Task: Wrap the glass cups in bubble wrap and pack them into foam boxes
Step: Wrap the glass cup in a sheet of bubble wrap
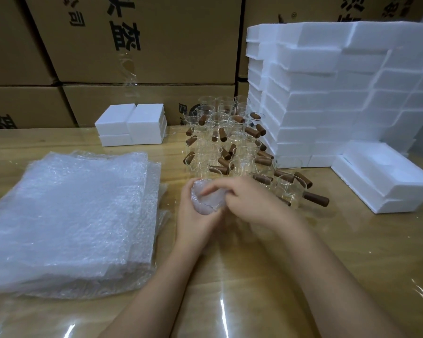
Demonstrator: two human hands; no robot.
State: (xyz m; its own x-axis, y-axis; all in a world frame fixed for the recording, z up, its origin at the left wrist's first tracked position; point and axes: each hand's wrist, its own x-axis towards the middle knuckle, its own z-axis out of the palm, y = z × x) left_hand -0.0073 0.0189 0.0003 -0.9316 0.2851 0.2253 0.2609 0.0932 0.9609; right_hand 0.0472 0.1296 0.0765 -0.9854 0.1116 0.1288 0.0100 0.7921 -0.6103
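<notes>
The left hand [193, 217] cups a bubble-wrapped cup [205, 200] over the counter [352, 242]; the right hand [253, 203] pinches its wrap, the hands touching. Bare glass cups [230, 147] stand just behind

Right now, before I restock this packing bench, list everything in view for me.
wrapped cup: one, in clear bubble wrap, between the hands, front centre
glass cups: many, clear with brown handles, clustered mid-table
bubble wrap sheets: one stack, clear, table's left
foam box stack: tall, white, right
small foam boxes: few, white, back centre
open foam box: one, white, right, before the tall stack
cardboard cartons: several, brown, behind the table
table: one, glossy, wood-coloured
left hand: grips the wrapped cup
right hand: fingers on its top; grip unclear
</notes>
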